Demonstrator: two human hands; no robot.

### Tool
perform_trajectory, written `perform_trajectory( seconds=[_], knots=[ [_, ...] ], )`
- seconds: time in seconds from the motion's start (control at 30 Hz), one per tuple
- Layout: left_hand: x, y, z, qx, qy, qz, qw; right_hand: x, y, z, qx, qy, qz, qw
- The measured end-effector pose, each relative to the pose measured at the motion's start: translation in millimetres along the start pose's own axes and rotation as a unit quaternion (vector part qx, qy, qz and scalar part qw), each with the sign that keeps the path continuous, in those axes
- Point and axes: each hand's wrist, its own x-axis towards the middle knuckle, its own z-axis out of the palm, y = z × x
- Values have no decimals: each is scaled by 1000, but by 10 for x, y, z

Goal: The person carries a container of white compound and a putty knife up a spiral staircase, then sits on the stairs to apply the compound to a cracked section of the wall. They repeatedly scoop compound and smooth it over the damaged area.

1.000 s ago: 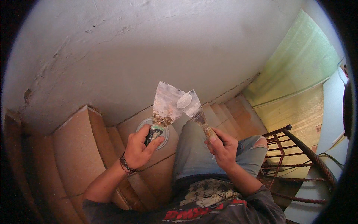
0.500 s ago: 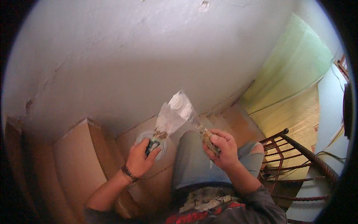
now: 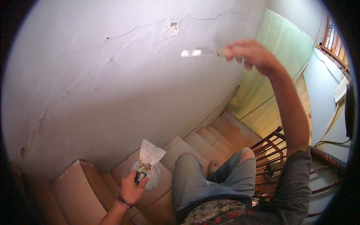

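Knife (image 3: 209, 53): right hand (image 3: 250, 54) grips, 12 o'clock | left hand (image 3: 132, 189) grips scraper (image 3: 151, 153) | likely taking paste (image 3: 191, 53) to wall (image 3: 123, 86) | next needs flat contact

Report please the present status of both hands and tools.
Left hand low, gripping wide scraper. Right hand high, second scraper carrying white paste; wall contact unclear. Round tub partly hidden by wide scraper.

Wide putty knife (image 3: 151, 154): stained, blade up. Second putty knife (image 3: 193, 53): higher, near level, white-tipped, blurred.
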Motion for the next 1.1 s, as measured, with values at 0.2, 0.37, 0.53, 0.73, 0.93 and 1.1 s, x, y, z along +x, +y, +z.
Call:
perform_trajectory(
  seconds=[0.2,0.37,0.53,0.73,0.93,1.1],
  knots=[
    [0,127,-38,13,-14,-39,999,868,-568,-539,-215,3,67,974],
    [30,138,-55,37,-23,-47,998,1410,-817,-697,-127,-96,62,985],
    [8,131,-14,24,-25,-101,994,1769,-959,-772,-167,-136,93,972],
    [-3,83,4,29,-30,-104,994,2065,-1113,-808,-213,-208,135,945],
    [-16,97,-28,47,-59,-115,991,2417,-1291,-762,-180,-241,178,937],
    [-8,124,-44,20,-44,-93,995,2542,-1372,-708,-160,-210,173,949]
  ],
)
